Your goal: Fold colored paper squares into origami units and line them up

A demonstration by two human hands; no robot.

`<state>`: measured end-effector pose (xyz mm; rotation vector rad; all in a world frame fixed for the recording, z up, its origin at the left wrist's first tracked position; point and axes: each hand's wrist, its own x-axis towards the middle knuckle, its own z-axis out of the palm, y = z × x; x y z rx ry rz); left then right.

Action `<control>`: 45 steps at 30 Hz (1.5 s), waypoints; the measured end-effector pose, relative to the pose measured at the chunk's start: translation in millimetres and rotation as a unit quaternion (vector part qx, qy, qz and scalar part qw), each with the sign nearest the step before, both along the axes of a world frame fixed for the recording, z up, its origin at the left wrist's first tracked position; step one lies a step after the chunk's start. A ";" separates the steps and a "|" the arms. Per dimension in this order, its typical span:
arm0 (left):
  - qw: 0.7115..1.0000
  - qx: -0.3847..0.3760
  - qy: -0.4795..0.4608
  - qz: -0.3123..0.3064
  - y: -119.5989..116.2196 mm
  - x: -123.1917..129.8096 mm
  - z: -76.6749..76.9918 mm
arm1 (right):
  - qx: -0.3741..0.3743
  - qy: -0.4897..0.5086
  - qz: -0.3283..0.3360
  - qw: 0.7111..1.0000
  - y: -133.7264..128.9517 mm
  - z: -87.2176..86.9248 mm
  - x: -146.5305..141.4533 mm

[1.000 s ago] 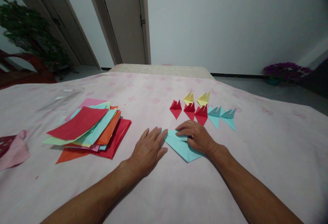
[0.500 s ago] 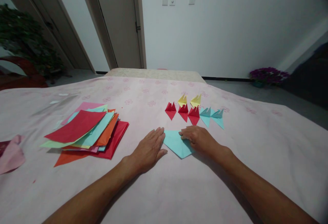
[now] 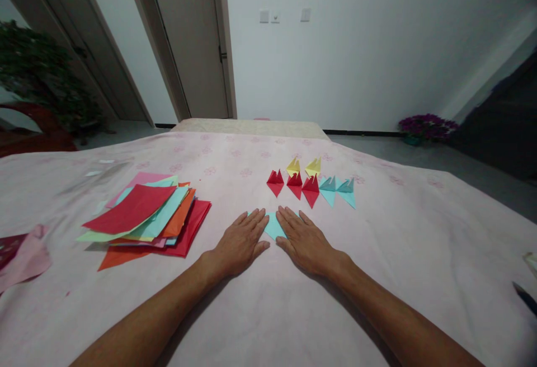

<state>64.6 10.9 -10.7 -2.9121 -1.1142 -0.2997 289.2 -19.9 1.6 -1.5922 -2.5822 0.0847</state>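
A folded light-blue sheet of paper [image 3: 274, 226] lies flat on the table, mostly covered by both hands. My left hand [image 3: 242, 241] rests palm down on its left part, fingers stretched out. On its right part my right hand [image 3: 305, 239] lies flat too, fingers extended. Just beyond the hands stand small folded paper figures: red ones [image 3: 311, 189], two yellow ones [image 3: 313, 166] behind them, and two light-blue ones [image 3: 346, 192] at the right end.
A loose pile of coloured paper [image 3: 134, 210] lies to the left. Pink cloth [image 3: 29, 258] is at the far left edge. A dark pointed object [image 3: 524, 298] lies at the right edge. The patterned tablecloth [image 3: 268, 311] covers the table.
My right hand has gone from curled fingers at the paper's upper right to lying flat over it. Less of the blue paper shows now. The view has shifted slightly.
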 end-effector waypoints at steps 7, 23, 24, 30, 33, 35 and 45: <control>0.997 -0.027 -0.009 0.067 -1.7 -15.8 3.0 | -0.081 -0.026 -0.050 0.995 12.0 25.8 43.3; 0.989 0.045 -0.037 -0.137 -22.0 48.0 49.7 | 0.041 0.061 -0.159 0.985 33.7 37.9 24.0; 0.992 0.056 -0.032 -0.109 -20.4 44.6 47.9 | 0.037 0.066 -0.169 0.983 32.9 37.7 27.7; 0.997 0.040 -0.061 0.012 -15.8 6.9 23.0 | 0.105 0.088 -0.202 0.970 16.7 30.9 46.0; 0.995 0.024 -0.088 0.035 -15.2 -6.6 11.8 | 0.184 0.076 -0.064 0.978 4.4 36.3 46.7; 0.993 0.009 -0.109 0.045 -14.1 -10.8 6.4 | 0.163 0.068 0.085 0.981 -1.2 42.5 45.4; 0.980 -0.009 -0.187 0.071 -10.5 -12.5 3.0 | 0.138 -0.023 0.172 0.975 14.6 34.9 31.7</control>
